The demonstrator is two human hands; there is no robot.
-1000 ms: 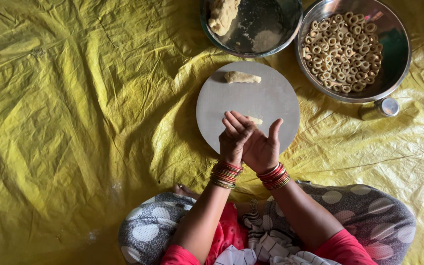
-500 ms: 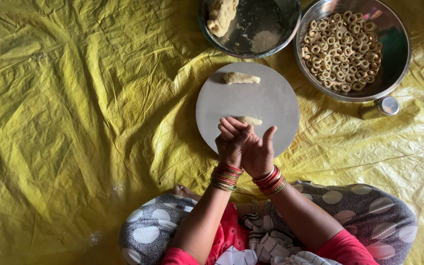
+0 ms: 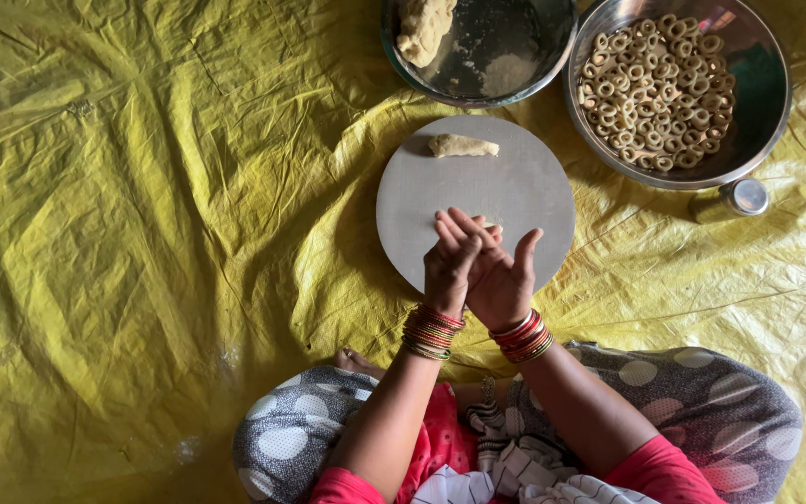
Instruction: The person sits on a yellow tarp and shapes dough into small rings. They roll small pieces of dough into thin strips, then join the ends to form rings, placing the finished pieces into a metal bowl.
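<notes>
Steel bowls (image 3: 757,121), two, sit at the frame's top; one dough log (image 3: 462,146) lies above the left hand (image 3: 450,266) and right hand (image 3: 501,280), pressed palm to palm over one round board (image 3: 412,196); whatever they enclose is hidden.

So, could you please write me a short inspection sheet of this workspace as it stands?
Surface: crinkled yellow sheet spread on the floor, round grey board lying on it.
Job's things: a bit of dough barely shows between the palms; a dough piece lies at the board's far edge.
Clutter: steel bowl with a dough lump; steel bowl of dough rings; small steel container beside it.
Hands: left hand and right hand pressed together over the board's near edge, fingers straight.
Cables: nothing seen.
Surroundings: the person's spotted grey garment, bangles on both wrists.
</notes>
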